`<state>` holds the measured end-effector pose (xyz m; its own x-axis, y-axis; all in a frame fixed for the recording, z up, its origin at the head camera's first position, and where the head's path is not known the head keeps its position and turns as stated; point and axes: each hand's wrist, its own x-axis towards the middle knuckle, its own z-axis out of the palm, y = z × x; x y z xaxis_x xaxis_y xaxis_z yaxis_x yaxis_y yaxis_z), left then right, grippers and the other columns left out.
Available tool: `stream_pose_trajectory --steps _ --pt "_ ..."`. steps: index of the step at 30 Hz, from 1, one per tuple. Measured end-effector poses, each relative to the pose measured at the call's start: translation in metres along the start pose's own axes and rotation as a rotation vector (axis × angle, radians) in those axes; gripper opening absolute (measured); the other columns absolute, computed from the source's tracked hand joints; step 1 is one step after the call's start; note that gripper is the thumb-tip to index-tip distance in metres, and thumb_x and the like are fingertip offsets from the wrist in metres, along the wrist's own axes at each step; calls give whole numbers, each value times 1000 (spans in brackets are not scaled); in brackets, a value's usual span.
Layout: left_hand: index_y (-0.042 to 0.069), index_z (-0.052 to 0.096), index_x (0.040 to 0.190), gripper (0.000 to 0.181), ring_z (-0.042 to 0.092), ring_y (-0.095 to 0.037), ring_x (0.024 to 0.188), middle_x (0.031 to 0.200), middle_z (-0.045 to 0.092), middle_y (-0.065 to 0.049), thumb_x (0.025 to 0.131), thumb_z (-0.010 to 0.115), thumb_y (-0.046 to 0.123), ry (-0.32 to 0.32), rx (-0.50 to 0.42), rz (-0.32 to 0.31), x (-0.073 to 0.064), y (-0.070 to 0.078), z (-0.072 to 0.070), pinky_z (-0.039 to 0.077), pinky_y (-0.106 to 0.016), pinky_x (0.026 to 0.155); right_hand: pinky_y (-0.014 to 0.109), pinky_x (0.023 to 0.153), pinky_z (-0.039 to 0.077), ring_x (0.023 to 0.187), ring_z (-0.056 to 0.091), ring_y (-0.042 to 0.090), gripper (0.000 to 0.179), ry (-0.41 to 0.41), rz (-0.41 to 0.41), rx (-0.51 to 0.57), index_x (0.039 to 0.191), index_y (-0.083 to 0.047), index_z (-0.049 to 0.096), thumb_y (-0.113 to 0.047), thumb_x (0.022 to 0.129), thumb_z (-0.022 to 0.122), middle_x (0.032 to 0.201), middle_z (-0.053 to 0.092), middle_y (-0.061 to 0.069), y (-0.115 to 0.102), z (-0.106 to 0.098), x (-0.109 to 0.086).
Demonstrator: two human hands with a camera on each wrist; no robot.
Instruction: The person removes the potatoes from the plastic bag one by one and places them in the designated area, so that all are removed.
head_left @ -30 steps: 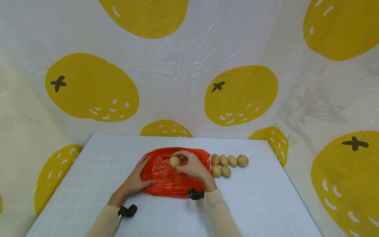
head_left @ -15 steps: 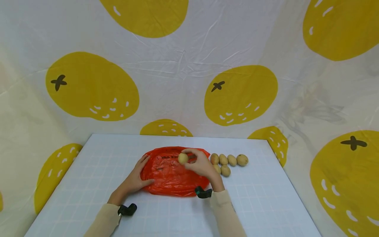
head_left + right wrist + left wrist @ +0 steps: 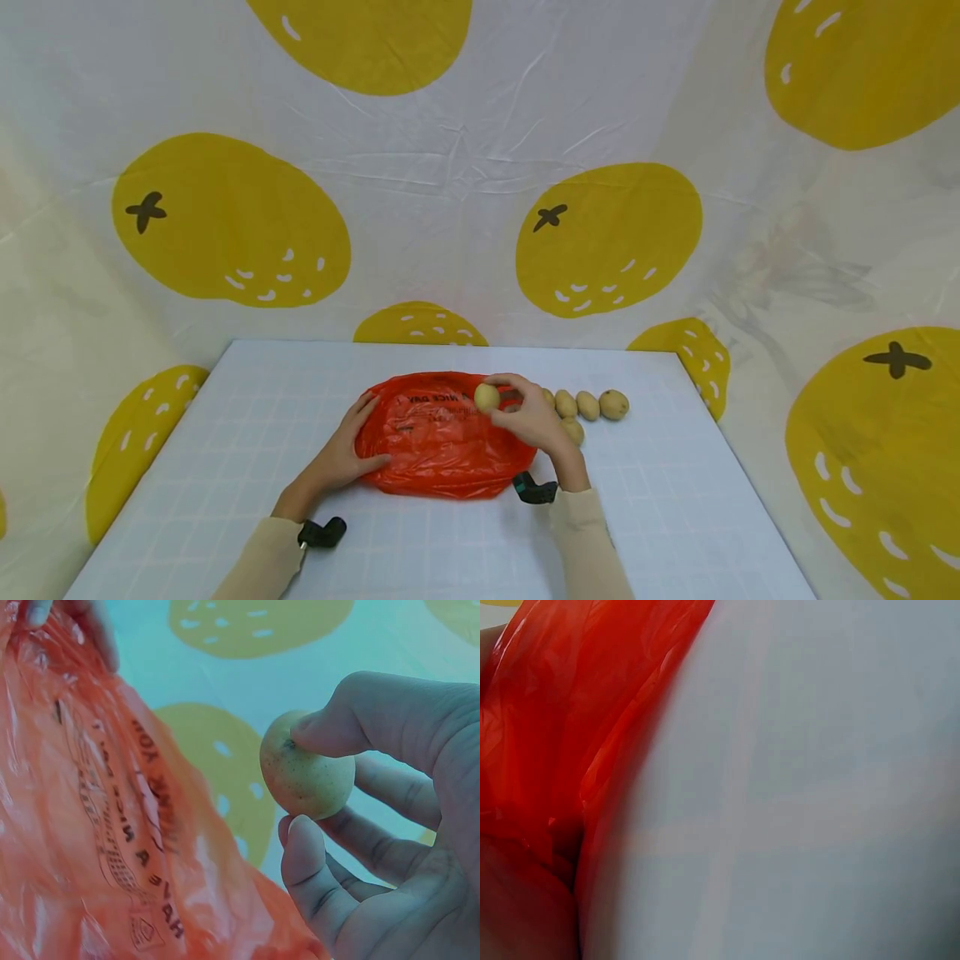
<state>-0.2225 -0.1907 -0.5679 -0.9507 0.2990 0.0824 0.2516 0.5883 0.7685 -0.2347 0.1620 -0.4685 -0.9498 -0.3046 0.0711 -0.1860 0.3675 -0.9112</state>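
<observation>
My right hand (image 3: 528,412) holds a small round yellow-brown potato (image 3: 307,769) over the right part of a red plastic bag (image 3: 442,454). In the right wrist view the thumb presses on the potato's upper side and fingers support it from below. The bag lies crumpled, with dark printed lettering across it. My left hand (image 3: 337,450) grips the bag's left edge, its thumb over the plastic and its fingers along the rim. Red film (image 3: 577,697) fills the left of the left wrist view. Beside my right hand several potatoes (image 3: 588,406) lie in two rows, some partly hidden behind it.
A white table (image 3: 675,500) with a faint checked pattern carries everything. Behind and beside it hangs a pale curtain (image 3: 427,217) printed with large yellow fruit. Each wrist wears a small black camera, such as the left camera (image 3: 324,533).
My right hand has moved right with the potato, from mid-bag toward the bag's right edge, and now covers part of the potato rows. The left hand has stayed in place.
</observation>
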Motion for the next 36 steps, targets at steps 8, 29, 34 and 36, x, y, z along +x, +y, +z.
stream_pose_trajectory --steps 8,29,34,36 --pt "6 24 163 109 17 -50 154 171 11 -18 80 83 42 2 7 5 0 0 0 28 -76 113 34 87 59 111 63 30 47 39 20 48 134 -14 65 -8 89 75 134 63 10 5 -12 -4" --pt "7 28 162 104 18 -52 153 171 10 -19 81 82 44 -4 32 6 -1 1 0 29 -77 111 41 98 56 113 64 28 45 182 113 -27 131 -16 67 -12 87 77 131 67 8 29 -47 -24" --pt "6 29 162 102 19 -53 152 171 11 -21 82 82 42 -1 36 14 -2 2 -1 29 -78 111 39 96 57 112 65 30 45 194 105 -49 130 -12 68 -12 86 78 131 67 11 35 -49 -28" --pt "5 29 162 102 19 -53 152 171 11 -21 82 82 42 -1 36 16 -2 3 -1 29 -78 111 42 97 57 113 65 33 45 185 101 -30 132 -9 67 -9 87 77 132 66 14 32 -51 -31"
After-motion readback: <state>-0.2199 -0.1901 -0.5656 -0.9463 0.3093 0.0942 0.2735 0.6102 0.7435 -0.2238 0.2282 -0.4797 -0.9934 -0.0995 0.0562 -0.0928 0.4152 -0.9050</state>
